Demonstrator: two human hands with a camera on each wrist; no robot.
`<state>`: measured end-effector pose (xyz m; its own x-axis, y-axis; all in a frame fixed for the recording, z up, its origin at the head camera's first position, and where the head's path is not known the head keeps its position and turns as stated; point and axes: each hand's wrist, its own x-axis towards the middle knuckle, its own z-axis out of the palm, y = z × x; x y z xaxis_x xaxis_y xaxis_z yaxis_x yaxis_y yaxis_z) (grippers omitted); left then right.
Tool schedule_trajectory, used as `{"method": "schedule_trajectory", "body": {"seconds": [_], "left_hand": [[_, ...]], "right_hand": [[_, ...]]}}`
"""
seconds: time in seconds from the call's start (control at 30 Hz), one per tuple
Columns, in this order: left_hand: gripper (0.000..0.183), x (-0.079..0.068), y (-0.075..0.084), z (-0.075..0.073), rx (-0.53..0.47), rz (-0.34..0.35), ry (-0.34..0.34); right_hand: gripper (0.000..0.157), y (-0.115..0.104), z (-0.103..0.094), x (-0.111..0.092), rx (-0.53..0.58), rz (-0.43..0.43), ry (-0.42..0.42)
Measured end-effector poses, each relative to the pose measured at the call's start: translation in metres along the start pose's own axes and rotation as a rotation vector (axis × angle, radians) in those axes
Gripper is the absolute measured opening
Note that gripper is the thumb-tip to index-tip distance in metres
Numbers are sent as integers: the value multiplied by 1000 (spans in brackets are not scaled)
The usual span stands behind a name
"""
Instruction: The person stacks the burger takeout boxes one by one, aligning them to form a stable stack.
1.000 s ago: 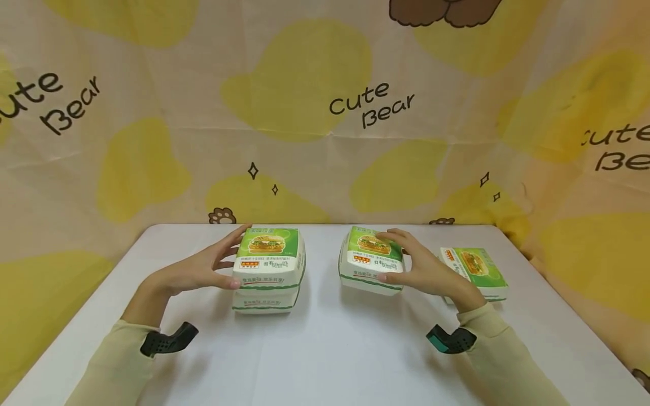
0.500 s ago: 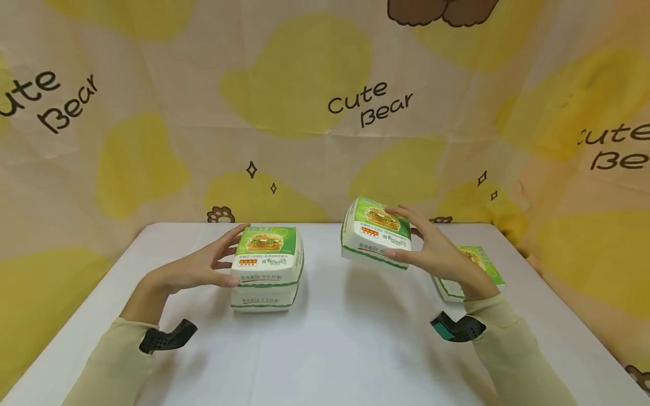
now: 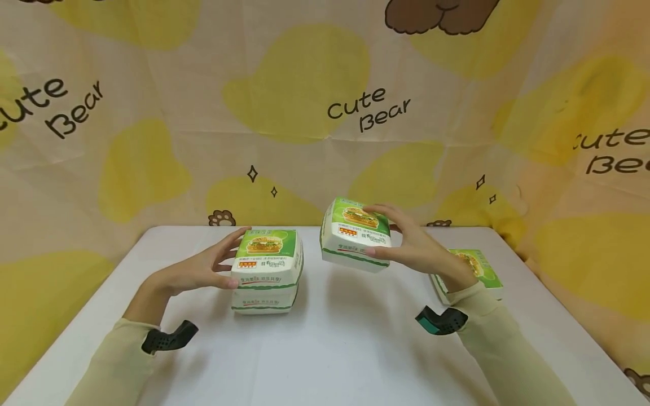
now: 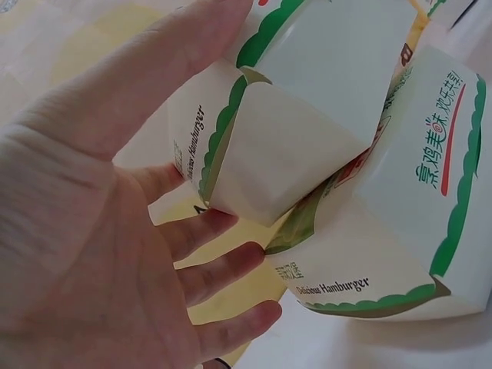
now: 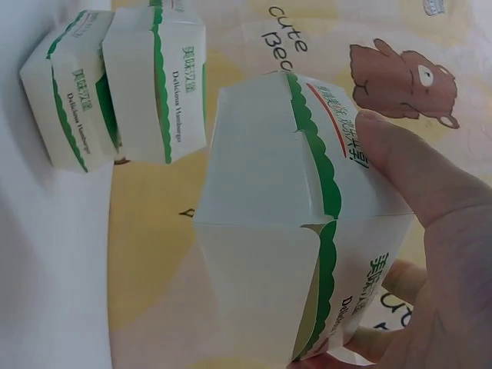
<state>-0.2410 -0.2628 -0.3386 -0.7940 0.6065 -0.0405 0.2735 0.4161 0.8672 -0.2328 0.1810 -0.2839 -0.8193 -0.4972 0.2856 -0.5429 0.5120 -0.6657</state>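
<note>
Left of centre in the head view, the left hand (image 3: 195, 270) grips the upper box (image 3: 266, 270) by its left side, thumb at front and fingers behind, as it sits on the lower box (image 3: 263, 301); an uneven push there could slide it off. Just right of centre, the right hand (image 3: 413, 245) grasps the held box (image 3: 352, 237), tilted and raised above the white table (image 3: 325, 349), where a one-sided pinch might let it slip or dent, while the far box (image 3: 484, 270), at right, lies partly hidden behind that wrist and could be knocked by the forearm.
</note>
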Motion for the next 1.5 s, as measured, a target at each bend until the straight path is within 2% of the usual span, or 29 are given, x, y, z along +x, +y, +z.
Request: {"method": "schedule_trajectory", "body": {"seconds": [0.17,0.47,1.1,1.33,1.5], "left_hand": [[109,0,-2,-2,-8,8,12],[111,2,-3,-8,-11,12,-2],[111,-1,-5,-2,-12,-4,-8],[109,2,-2,-2,-9,-18,-3],[110,1,-2,-1,-20,2,-16]], "right_hand": [[79,-3,5,6,31,17,1],[78,-8,19,14,71,-5,9],[81,-33,36,31,76,-21,-39],[80,-41,37,40,91,-58,-46],[79,-47,42,44,126,-43,-70]]}}
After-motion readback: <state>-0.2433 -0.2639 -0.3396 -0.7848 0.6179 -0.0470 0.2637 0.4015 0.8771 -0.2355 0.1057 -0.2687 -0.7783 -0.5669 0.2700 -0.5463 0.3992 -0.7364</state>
